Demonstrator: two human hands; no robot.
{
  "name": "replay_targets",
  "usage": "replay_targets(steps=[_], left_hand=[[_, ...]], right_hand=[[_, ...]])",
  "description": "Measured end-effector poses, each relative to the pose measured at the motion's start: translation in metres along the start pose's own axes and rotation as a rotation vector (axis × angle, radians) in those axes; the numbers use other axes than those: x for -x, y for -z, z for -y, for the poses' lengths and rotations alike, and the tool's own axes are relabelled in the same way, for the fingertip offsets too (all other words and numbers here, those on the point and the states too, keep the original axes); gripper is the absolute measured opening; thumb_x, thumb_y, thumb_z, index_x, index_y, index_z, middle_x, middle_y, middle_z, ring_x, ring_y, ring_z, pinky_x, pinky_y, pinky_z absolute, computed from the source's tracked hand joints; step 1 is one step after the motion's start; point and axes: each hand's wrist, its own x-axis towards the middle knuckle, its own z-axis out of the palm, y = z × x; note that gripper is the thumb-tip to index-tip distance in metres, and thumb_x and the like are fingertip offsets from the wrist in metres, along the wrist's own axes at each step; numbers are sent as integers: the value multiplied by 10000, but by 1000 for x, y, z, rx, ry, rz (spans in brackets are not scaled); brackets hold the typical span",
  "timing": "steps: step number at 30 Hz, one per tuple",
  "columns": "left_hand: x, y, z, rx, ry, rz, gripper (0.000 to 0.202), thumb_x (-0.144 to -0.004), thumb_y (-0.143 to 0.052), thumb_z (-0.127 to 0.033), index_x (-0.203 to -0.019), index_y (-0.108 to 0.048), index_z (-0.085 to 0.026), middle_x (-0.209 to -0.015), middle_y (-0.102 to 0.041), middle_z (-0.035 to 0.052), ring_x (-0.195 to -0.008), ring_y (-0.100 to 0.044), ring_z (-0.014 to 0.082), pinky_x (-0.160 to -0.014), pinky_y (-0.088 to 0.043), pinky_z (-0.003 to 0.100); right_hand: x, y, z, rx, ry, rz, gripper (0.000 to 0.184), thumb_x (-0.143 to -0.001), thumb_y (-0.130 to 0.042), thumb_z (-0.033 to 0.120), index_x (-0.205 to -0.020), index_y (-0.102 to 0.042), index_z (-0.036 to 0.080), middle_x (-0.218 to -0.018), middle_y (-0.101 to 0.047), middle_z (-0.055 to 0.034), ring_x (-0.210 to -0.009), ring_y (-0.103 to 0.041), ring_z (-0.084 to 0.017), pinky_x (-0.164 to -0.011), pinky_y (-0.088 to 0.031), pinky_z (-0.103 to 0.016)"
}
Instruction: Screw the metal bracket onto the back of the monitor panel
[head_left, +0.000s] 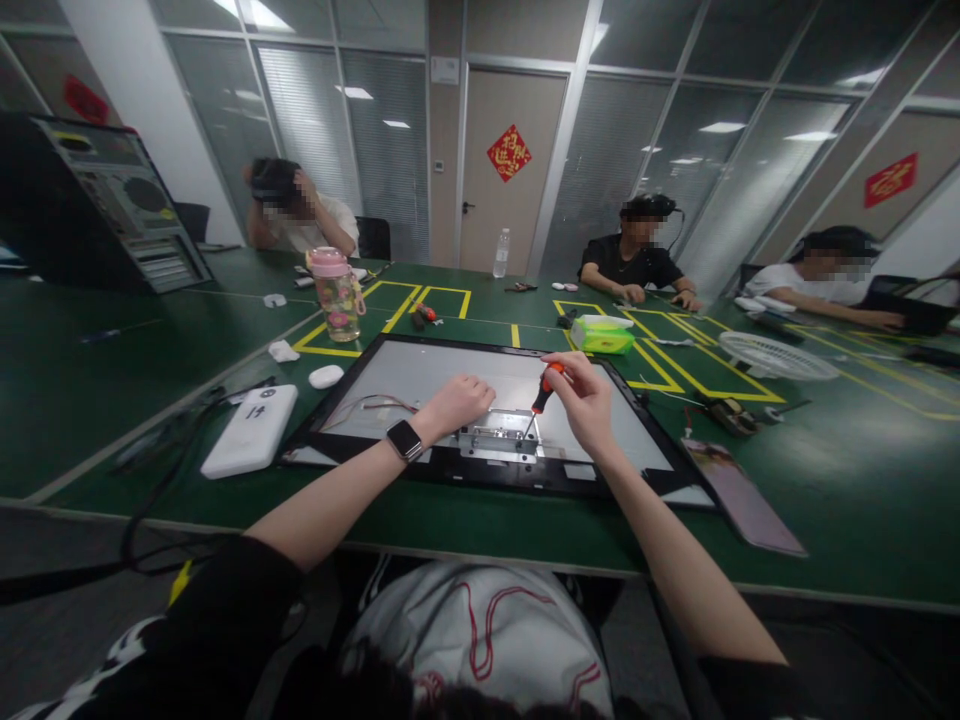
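Observation:
A flat monitor panel [420, 375] lies face down on the green table, its grey back up inside a black frame. My right hand [585, 400] is closed on a red-and-black screwdriver [541, 395] whose tip touches a metal bracket [499, 437] near the panel's front edge. My left hand [457, 402] rests curled on the panel just left of the bracket, with a smartwatch on the wrist. Thin wires [367, 404] run across the panel's left part.
A white power bank [251, 428] and a small white case [325, 376] lie left of the panel; a phone [742, 495] lies to its right. Further back stand a pink bottle [336, 293], a green tissue box [604, 335], a white fan grille [776, 355] and a computer case [112, 205]. Three other people sit at the table.

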Motion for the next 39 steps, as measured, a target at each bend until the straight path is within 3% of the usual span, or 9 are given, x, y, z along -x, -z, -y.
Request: replay_targets(steps=[13, 16, 19, 23, 26, 28, 32, 35, 39], left_hand=[[-1, -6, -6, -49, 116, 9, 151, -844, -431, -23, -846, -576, -66, -836, -627, 178, -799, -591, 257, -665, -401, 345], [1, -8, -3, 138, 183, -3, 168, -843, -430, -26, -842, -592, -71, -851, -636, 179, -821, -593, 246, -710, -415, 347], [3, -14, 6, 572, 375, -65, 175, -875, -471, -154, -813, -627, -106, -799, -649, 117, -756, -593, 195, -701, -426, 301], [2, -25, 18, 671, 497, -90, 339, -943, -333, -259, -906, -640, -119, -606, -574, 14, -550, -534, 119, -532, -406, 222], [1, -28, 23, 659, 548, -89, 424, -972, -197, -220, -1008, -598, -86, -509, -480, -27, -422, -448, 85, -448, -367, 190], [3, -26, 26, 609, 540, -60, 414, -971, -199, -189, -982, -601, -91, -516, -495, -17, -434, -475, 89, -469, -387, 194], [10, -17, 24, 431, 456, 37, 197, -899, -443, -136, -832, -624, -96, -677, -627, 90, -663, -622, 184, -629, -447, 281], [10, -11, 14, 313, 367, 114, 164, -854, -468, -39, -887, -622, -85, -826, -668, 157, -806, -645, 232, -705, -449, 319], [3, -7, 0, 183, 301, 182, 193, -862, -436, -18, -913, -619, -52, -881, -664, 209, -873, -641, 276, -709, -454, 346]], right_hand=[[0, -4, 4, -30, -31, -33, 135, -826, -615, 279, -936, -677, 232, -867, -531, -16, -662, -530, -112, -601, -440, -268], [0, -3, 3, -32, -38, -36, 136, -828, -614, 277, -940, -677, 232, -870, -534, -15, -658, -528, -108, -607, -441, -268], [0, -2, 2, -26, -45, -47, 135, -823, -622, 282, -935, -679, 231, -869, -538, -16, -660, -529, -108, -607, -443, -266], [0, 0, 0, 2, -45, -51, 166, -820, -620, 323, -943, -674, 225, -862, -538, -20, -666, -536, -115, -611, -451, -269], [0, 0, 0, 16, -51, -57, 181, -818, -618, 338, -940, -668, 214, -833, -549, -19, -668, -537, -119, -628, -456, -274], [0, 0, 0, 11, -48, -60, 172, -819, -617, 331, -933, -668, 212, -823, -551, -17, -668, -535, -118, -641, -455, -278], [0, -1, 1, -3, -49, -53, 161, -826, -613, 319, -939, -672, 221, -823, -547, -13, -669, -537, -118, -651, -454, -282], [0, -1, 0, -18, -53, -49, 165, -824, -618, 323, -948, -675, 230, -840, -559, -14, -677, -545, -119, -660, -458, -284], [0, 0, 0, -43, -52, -22, 180, -854, -584, 329, -981, -680, 245, -819, -573, -12, -726, -570, -133, -696, -468, -294]])
